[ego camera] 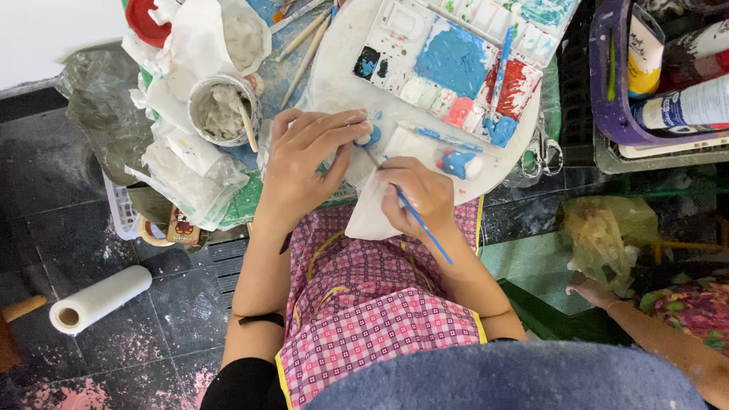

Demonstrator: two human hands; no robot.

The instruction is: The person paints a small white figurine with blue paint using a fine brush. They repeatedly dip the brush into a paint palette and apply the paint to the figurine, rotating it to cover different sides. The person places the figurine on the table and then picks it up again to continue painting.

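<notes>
pinching a small, rounded, blue-daubed clay figure (367, 135): left hand (304, 163), fingers closed on it; right hand (418, 193) clamped around a thin blue brush (421, 224).

paper towel roll (100, 299), paint palette (456, 57), scissors (544, 152), purple basket (612, 114)

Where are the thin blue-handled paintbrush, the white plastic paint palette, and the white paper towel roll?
thin blue-handled paintbrush (425, 228): head view, middle of its handle.
white plastic paint palette (456, 61): head view, its big blue mixing well.
white paper towel roll (102, 298): head view, middle of its side.
</notes>
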